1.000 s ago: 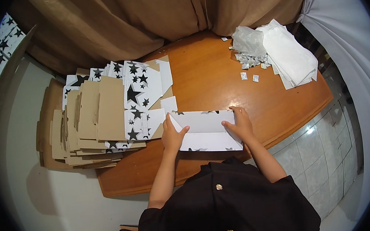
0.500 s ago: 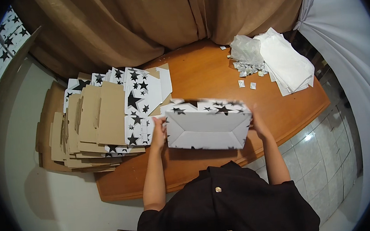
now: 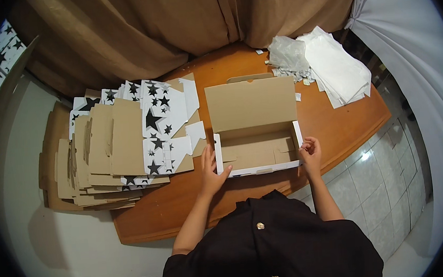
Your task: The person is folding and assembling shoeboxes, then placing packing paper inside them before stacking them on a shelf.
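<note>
An open cardboard box [image 3: 256, 154] lies on the wooden table [image 3: 345, 123], brown inside and white with black stars outside, its lid [image 3: 251, 104] standing back with a tab on its far edge. My left hand [image 3: 212, 171] presses against the box's left end wall, fingers spread. My right hand [image 3: 310, 152] pinches the right end flap near the front corner.
A big pile of flat, unfolded star-printed box blanks [image 3: 123, 141] covers the table's left end and overhangs it. White paper sheets and crumpled plastic [image 3: 325, 62] lie at the far right. Brown curtains [image 3: 171, 22] hang behind. Tiled floor [image 3: 386, 188] shows to the right.
The box was a flat white shape under both hands, then lifted with its starred side showing, and now sits on the table open with the lid back.
</note>
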A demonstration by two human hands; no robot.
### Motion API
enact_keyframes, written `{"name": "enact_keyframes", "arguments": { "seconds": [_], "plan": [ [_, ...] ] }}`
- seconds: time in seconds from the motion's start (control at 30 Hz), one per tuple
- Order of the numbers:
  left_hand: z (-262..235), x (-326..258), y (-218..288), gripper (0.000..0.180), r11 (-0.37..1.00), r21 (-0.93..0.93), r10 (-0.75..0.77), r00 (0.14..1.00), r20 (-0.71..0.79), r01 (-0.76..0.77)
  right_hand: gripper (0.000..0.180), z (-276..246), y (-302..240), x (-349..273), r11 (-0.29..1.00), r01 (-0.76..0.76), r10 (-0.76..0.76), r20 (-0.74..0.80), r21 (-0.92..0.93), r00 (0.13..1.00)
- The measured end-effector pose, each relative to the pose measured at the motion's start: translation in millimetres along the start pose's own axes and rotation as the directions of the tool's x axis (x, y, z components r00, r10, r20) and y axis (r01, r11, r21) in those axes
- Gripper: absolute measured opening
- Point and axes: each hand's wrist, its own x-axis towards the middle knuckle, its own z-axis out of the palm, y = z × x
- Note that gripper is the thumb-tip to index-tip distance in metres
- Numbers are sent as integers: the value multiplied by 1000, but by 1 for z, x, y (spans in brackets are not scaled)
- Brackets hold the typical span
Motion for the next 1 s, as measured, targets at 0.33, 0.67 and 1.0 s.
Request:
{"name": "enact_keyframes", "arguments": {
  "seconds": [0.33, 0.67, 1.0],
  "plan": [
    [5, -7, -2, 52, 951, 307, 32, 999, 34, -41, 47, 35, -48, -10, 271, 373, -292, 293, -888, 910],
    [48, 71, 7, 34, 767, 529, -88, 757, 647, -363, 52, 69, 17, 39, 302, 226, 637, 373, -926, 675],
    [77, 82, -26, 77, 479, 821, -756, 330, 566, -310, 85, 91, 18, 26, 35, 275, 797, 193, -961, 573]
  ]
}}
